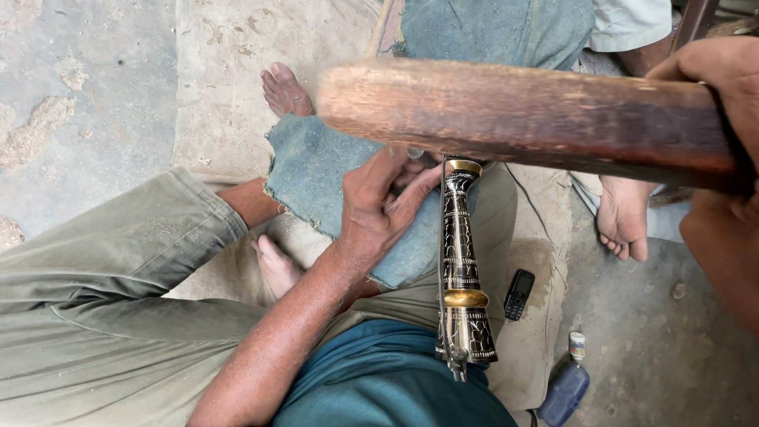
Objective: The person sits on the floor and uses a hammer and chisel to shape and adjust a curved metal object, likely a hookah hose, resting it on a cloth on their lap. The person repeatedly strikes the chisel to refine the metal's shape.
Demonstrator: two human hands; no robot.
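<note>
Brass bands on the dark carved handle [461, 261] across our lap look slick; it seems stiff and hefty. We steady its top end, left hand [378, 207] fingers pressed there, right hand [723, 103] clamped round a wooden stick [522, 119] above. Best gripped mid-shaft.

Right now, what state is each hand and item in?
Left hand: fingers pressed by the top end of the handle, on the cloth.
Right hand: shut around the wooden club.
Wooden club: raised, level, above the lap.
Black and brass carved handle: lying lengthwise on the lap.
Blue cloth: spread over the leg, frayed.
Mobile phone: lying flat, screen dark.
Blue bottle: capped, on the floor.
</note>
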